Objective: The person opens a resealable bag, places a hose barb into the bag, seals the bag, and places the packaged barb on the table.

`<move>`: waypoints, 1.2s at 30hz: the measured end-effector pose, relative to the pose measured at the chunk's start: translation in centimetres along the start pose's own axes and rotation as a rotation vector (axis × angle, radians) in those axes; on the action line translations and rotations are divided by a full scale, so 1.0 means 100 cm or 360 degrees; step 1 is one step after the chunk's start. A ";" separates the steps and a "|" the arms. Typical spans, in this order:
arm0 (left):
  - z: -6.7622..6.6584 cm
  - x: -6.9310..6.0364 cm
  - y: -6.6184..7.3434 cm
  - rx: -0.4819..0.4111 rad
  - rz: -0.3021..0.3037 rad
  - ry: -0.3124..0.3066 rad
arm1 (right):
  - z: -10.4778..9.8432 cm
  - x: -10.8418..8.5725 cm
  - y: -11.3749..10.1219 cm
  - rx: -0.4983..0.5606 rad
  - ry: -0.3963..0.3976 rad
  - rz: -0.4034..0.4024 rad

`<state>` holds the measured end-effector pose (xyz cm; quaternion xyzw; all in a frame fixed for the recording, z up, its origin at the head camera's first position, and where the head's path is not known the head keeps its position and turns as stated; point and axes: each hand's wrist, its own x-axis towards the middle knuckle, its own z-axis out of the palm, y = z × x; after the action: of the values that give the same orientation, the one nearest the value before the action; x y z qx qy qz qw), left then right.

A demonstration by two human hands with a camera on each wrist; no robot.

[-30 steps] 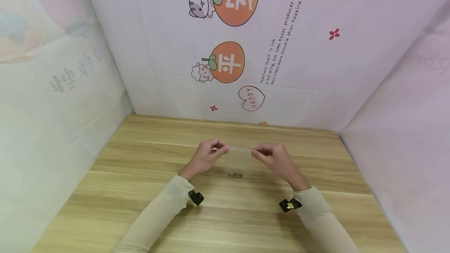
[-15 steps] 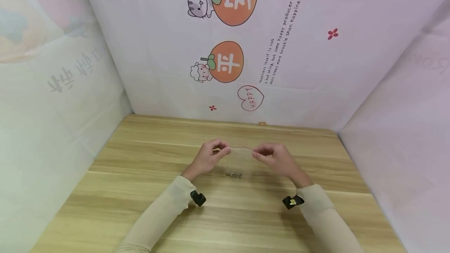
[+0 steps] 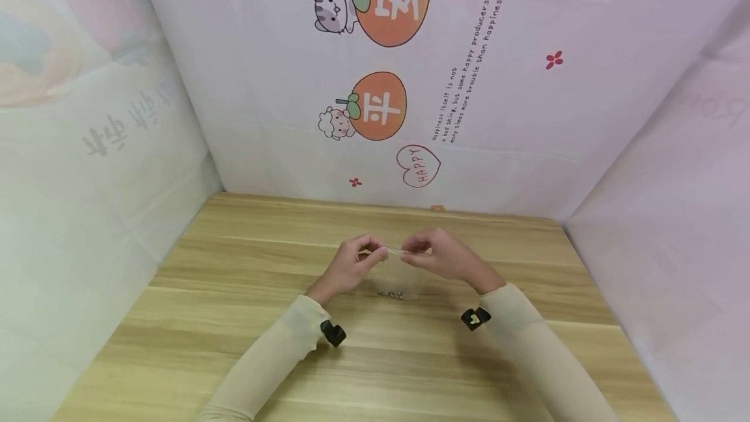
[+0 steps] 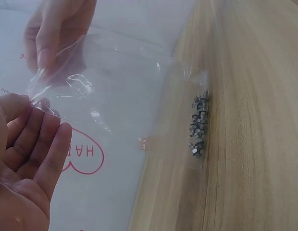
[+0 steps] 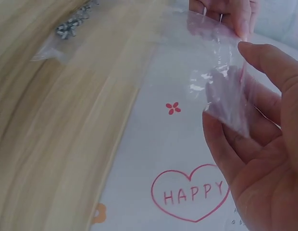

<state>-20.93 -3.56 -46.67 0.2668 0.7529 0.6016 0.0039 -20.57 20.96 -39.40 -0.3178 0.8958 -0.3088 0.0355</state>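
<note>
A clear zip-top plastic bag (image 4: pixel 125 91) hangs upright between my two hands. Several small grey metal bolts (image 4: pixel 199 125), some seemingly with nuts on them, lie in a row along its bottom; the head view shows the bolts (image 3: pixel 390 294) only as a small cluster. My left hand (image 3: pixel 350 263) pinches the top edge between thumb and index finger, its other fingers loosely bent. Close beside it, my right hand (image 3: pixel 441 255) pinches the same edge, and a corner of the bag (image 5: pixel 230 106) falls across its fingers in the right wrist view.
Beneath the hands is a wood-grain table (image 3: pixel 375 370). White printed cloth walls (image 3: pixel 498 168) enclose it at the back and both sides. Each wrist wears a black camera, such as the left camera (image 3: pixel 333 333).
My right hand has slid left along the bag's top edge, closer to the left hand. My left hand has barely shifted, and the bolts stay at the bag's bottom.
</note>
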 end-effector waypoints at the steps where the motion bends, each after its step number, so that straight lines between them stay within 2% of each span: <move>1: 0.000 0.000 0.000 -0.0001 0.0003 -0.0001 | -0.001 0.003 -0.003 -0.0006 -0.0026 -0.0008; 10: 0.001 0.001 -0.002 0.0017 0.0042 0.0007 | -0.006 0.024 -0.020 -0.0041 -0.0159 -0.0076; 23: 0.004 0.002 -0.003 0.0096 0.0106 0.0044 | -0.007 0.034 -0.026 -0.0148 -0.0245 -0.0155; 28: 0.005 0.002 -0.002 0.0143 0.0161 0.0071 | -0.005 0.036 -0.026 -0.0207 -0.0290 -0.0160; 31: 0.005 0.001 -0.001 0.0168 0.0185 0.0091 | -0.004 0.037 -0.025 -0.0178 -0.0296 -0.0141; 36: 0.004 0.000 -0.001 0.0160 0.0148 0.0107 | -0.003 0.036 -0.022 -0.0064 -0.0234 -0.0090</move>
<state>-20.83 -3.19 -46.83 0.2808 0.7687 0.5713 -0.0628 -22.34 17.64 -37.45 -0.3655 0.8874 -0.2676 0.0861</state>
